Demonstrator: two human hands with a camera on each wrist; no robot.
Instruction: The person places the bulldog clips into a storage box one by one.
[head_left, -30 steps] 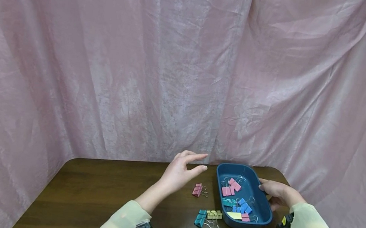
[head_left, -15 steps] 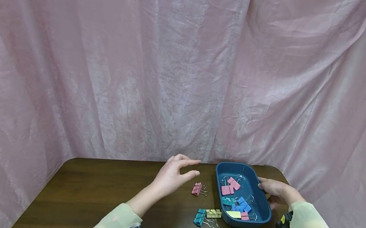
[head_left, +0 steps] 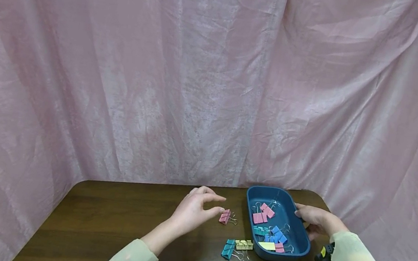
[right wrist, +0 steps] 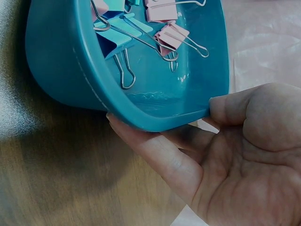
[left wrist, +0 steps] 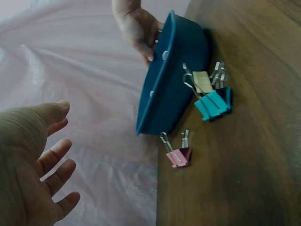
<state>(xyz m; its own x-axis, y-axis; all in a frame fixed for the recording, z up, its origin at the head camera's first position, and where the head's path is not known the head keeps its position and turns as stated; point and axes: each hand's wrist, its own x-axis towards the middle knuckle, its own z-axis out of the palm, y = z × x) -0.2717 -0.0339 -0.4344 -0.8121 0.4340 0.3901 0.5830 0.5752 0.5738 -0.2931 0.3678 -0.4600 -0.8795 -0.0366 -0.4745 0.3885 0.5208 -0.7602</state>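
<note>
My left hand (head_left: 191, 209) hovers just left of a pink binder clip (head_left: 225, 216) on the table, thumb and fingers apart with nothing between them. In the left wrist view its fingers are loosely spread, clear of that clip. My right hand (head_left: 316, 219) grips the right side of a blue plastic bin (head_left: 298, 237); in the right wrist view the thumb lies on the rim and fingers press the outer wall. Inside are several binder clips, including pink clips (head_left: 260, 217), blue clips (head_left: 278, 234) and a teal clip (head_left: 261, 231). The bin looks slightly tilted in the left wrist view.
Left of the bin's near end, a teal binder clip (head_left: 228, 249) and a yellow binder clip (head_left: 244, 244) lie close together on the brown wooden table (head_left: 105, 222). A pink curtain (head_left: 199, 82) hangs behind the table's far edge.
My left hand has moved left and lower, with the gap between thumb and forefinger narrowing slightly. The right hand and the bin have hardly moved.
</note>
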